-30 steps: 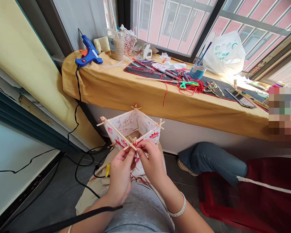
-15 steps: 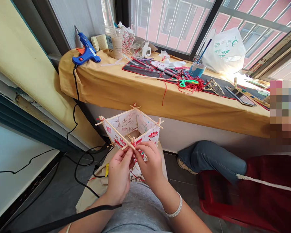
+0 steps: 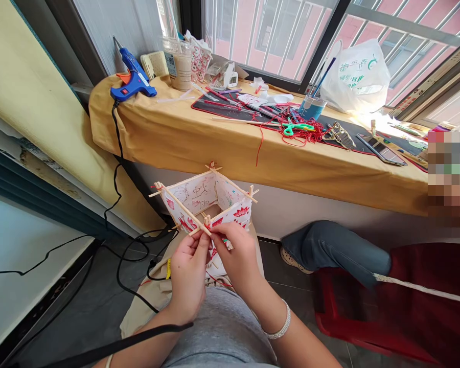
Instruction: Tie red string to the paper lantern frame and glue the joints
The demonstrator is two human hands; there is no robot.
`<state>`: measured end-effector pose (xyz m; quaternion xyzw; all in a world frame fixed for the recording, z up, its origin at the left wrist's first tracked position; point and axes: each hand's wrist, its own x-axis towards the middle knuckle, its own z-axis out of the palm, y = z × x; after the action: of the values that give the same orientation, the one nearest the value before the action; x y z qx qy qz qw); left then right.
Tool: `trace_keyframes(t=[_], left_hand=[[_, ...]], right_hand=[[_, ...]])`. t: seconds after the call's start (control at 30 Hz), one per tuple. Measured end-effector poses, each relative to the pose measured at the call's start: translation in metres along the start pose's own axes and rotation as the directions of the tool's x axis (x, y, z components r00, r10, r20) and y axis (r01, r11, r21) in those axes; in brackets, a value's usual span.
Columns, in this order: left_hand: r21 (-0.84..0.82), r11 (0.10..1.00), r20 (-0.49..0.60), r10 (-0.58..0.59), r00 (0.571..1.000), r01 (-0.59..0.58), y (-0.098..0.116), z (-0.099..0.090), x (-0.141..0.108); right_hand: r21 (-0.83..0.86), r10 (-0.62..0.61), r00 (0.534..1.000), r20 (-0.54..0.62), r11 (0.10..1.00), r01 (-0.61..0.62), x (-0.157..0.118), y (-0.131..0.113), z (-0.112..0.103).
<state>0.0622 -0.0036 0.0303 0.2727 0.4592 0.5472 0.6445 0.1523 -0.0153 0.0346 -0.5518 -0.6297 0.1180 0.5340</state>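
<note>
The ledge (image 3: 145, 135) is stretching right across, draped in mustard cloth (image 3: 276, 168), while behind it a window (image 3: 324, 47) is facing a pink building (image 3: 249, 38) through pale bars (image 3: 406, 27), and daylight (image 3: 364, 120) is glaring onto the ledge's right-hand end. Left of the ledge a yellow curtain (image 3: 30, 92) is hanging; beneath it a pale wall (image 3: 270, 214) is showing, grey floor (image 3: 88, 312) is spreading below, and a red chair (image 3: 348, 329) is standing before its right side.

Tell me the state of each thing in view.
Papered stick frame: open-topped, near corner held
Left hand: closed on that corner
Right hand: touching there, grip unclear
Glue gun: corded, heat unclear
Plastic cup: upright, part full
Blue cup: upright, slim handles inside
Red thread: tangled
White bag: bulging
</note>
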Motion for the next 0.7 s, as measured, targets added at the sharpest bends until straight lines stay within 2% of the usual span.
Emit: trace_keyframes(t=[0.07, 0.13, 0.23, 0.33, 0.43, 0.53, 0.7], left_hand=[[0.037, 0.999, 0.004, 0.027, 1.0, -0.027, -0.002, -0.002, 0.002], [0.085, 0.994, 0.017, 0.063, 0.998, -0.064, -0.003, -0.004, 0.003], [0.143, 0.984, 0.041, 0.102, 0.994, -0.106, -0.005, -0.005, 0.004], [0.131, 0.986, 0.05, 0.097, 0.994, -0.103, -0.004, -0.004, 0.003], [0.096, 0.993, 0.04, 0.063, 0.997, -0.066, -0.001, -0.001, 0.003], [0.078, 0.996, 0.012, 0.048, 0.999, -0.049, 0.003, 0.0, 0.002], [0.052, 0.998, 0.01, 0.034, 0.999, -0.034, 0.005, 0.0, 0.002]], right_hand=[[-0.039, -0.018, 0.995, 0.099, 0.999, 0.022, 0.008, -0.001, -0.006], [-0.076, 0.02, 0.976, 0.215, 0.997, -0.004, 0.016, -0.003, -0.012], [-0.167, 0.145, 0.919, 0.367, 0.982, -0.088, 0.029, -0.011, -0.019], [-0.244, 0.229, 0.869, 0.438, 0.961, -0.13, 0.037, -0.017, -0.021], [-0.223, 0.247, 0.866, 0.434, 0.961, -0.163, 0.037, -0.017, -0.017], [-0.139, 0.285, 0.876, 0.388, 0.958, -0.25, 0.029, -0.011, -0.01], [0.024, 0.289, 0.919, 0.269, 0.952, -0.306, 0.014, -0.002, 0.0]])
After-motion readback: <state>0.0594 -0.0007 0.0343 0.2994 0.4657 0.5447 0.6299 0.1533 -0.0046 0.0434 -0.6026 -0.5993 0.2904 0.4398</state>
